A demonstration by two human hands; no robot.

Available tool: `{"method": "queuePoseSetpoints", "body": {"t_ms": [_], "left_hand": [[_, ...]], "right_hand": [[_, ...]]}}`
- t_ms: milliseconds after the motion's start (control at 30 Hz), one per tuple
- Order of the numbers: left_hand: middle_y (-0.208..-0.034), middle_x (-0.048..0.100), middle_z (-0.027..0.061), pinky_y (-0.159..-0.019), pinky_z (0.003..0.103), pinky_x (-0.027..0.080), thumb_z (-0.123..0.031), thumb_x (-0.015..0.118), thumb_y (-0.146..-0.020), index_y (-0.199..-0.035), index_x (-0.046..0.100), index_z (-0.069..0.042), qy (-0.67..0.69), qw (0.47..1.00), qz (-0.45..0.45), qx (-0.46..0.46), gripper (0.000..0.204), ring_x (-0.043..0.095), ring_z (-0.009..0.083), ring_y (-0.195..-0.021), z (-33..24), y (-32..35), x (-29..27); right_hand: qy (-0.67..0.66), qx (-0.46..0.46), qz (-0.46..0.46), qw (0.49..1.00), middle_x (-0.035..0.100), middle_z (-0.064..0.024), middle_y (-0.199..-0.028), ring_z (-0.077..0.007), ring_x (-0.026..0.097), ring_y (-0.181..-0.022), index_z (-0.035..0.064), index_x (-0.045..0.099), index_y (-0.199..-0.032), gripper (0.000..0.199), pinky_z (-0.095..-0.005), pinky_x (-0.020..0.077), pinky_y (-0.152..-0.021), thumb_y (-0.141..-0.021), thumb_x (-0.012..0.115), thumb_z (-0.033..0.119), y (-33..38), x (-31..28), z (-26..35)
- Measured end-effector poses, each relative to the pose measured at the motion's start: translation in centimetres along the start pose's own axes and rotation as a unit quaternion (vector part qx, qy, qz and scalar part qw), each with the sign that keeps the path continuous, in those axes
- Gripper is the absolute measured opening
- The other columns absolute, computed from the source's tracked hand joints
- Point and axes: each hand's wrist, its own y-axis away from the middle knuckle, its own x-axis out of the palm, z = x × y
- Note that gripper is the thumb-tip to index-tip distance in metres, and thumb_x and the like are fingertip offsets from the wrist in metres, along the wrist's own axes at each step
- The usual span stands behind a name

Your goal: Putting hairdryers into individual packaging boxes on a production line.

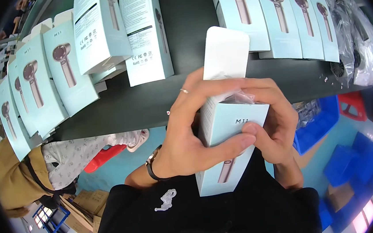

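Upright in front of my chest is a light blue handheld fan box (220, 124), its white top flap (226, 53) standing up. Clear plastic wrap (241, 97) pokes out of the box's open top. My left hand (186, 136) grips the box from the left, its thumb across the front and its fingers reaching over the top. On the other side my right hand (276, 124) holds it too, the thumb pressed on the front and the fingers curled at the opening. What lies inside the wrap is hidden.
Similar fan boxes (35, 85) stand along the dark table (184, 37) at left, with another row (282, 19) at right. Plastic-wrapped fans (361, 39) lie at the far right. Below are a blue bin (318, 125) and a red stool (352, 106). A person (14, 176) is at left.
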Motion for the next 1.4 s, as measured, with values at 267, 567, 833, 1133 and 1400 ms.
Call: {"method": "queuePoseSetpoints", "body": {"t_ms": [267,567,833,1133,1400], "left_hand": [[-0.112,0.05,0.0089,-0.087,0.031,0.047,0.001,0.081,-0.064,-0.113,0.058,-0.004,0.074,0.989,0.071,-0.104,0.054,0.057,0.0218,-0.105,-1.2,0.0,-1.5],[-0.114,0.053,0.0146,-0.086,0.032,0.045,-0.005,0.079,-0.06,-0.11,0.059,-0.003,0.087,0.99,0.053,-0.102,0.054,0.057,0.0223,-0.102,-0.2,0.1,-0.6],[-0.125,0.044,0.0146,-0.091,0.035,0.043,-0.003,0.08,-0.061,-0.121,0.052,-0.004,0.09,0.983,0.159,-0.033,0.067,0.049,0.0259,-0.115,0.5,-0.6,-2.2],[-0.136,0.037,0.0266,-0.104,0.043,0.033,-0.019,0.086,-0.064,-0.145,0.001,-0.004,-0.029,0.973,0.181,-0.14,0.119,0.042,0.0337,-0.128,-1.2,2.7,0.7],[-0.121,0.055,0.0229,-0.086,0.038,0.049,-0.021,0.082,-0.061,-0.144,0.023,-0.003,-0.198,0.953,0.193,-0.12,0.103,0.062,0.0394,-0.101,-3.9,1.2,-2.6]], "right_hand": [[-0.044,0.072,-0.207,0.975,0.036,-0.0178,-0.135,-0.0325,0.044,-0.122,0.0039,0.023,-0.141,0.085,-0.0394,0.051,-0.089,-0.079,0.07,0.037,0.5,2.2,0.6],[-0.117,0.184,-0.183,0.959,0.037,-0.0194,-0.138,-0.0275,0.044,-0.122,0.0005,0.025,-0.144,0.074,-0.0419,0.0441,-0.095,-0.09,0.05,0.043,-2.0,1.7,1.1],[-0.348,0.125,-0.052,0.928,0.046,-0.0178,-0.131,-0.0229,0.046,-0.122,-0.0049,0.03,-0.139,0.072,-0.0316,0.0378,-0.098,-0.087,0.064,0.032,-2.1,0.7,-0.5],[-0.158,-0.041,-0.248,0.955,0.022,-0.0216,-0.149,-0.0359,0.035,-0.133,0.0134,0.013,-0.149,0.1,-0.0492,0.0343,-0.107,-0.075,0.075,0.038,-1.1,2.1,2.0],[0.111,-0.104,-0.095,0.984,0.034,-0.0214,-0.144,-0.0347,0.046,-0.125,0.0135,0.024,-0.145,0.089,-0.046,0.0475,-0.096,-0.072,0.075,0.022,-1.7,-4.0,0.4]]}}
